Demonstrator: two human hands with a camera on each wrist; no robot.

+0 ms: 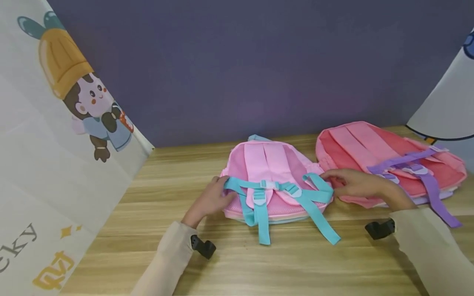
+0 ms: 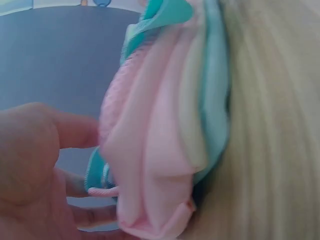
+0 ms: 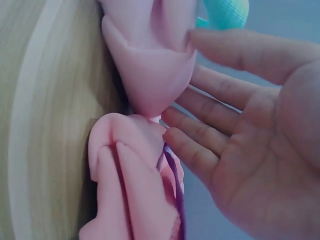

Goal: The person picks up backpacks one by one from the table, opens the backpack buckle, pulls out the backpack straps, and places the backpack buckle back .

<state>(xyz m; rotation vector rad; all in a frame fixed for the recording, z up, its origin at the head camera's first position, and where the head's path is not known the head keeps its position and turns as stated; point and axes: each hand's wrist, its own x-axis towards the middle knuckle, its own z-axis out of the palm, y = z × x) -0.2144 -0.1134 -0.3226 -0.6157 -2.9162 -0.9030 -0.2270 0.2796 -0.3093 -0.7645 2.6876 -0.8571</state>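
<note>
A wood-grain table (image 1: pixel 240 263) meets a dark wall (image 1: pixel 237 70) at the back; a white printed sheet (image 1: pixel 22 144) slants along its left edge. The pink backpack (image 1: pixel 255 162) lies straps-up toward the back, its blue straps (image 1: pixel 263 224) trailing forward. At its right, touching or almost touching, lies a coral backpack (image 1: pixel 375 148). The left hand (image 1: pixel 212 198) touches the pink backpack's left side; its fingertips are partly hidden, so I cannot tell whether it grasps. The right hand (image 1: pixel 357 185), fingers extended and gripping nothing, touches the right side. Room for moving lies leftward and in front, between the forearms; rightward, the coral backpack crowds it.
</note>
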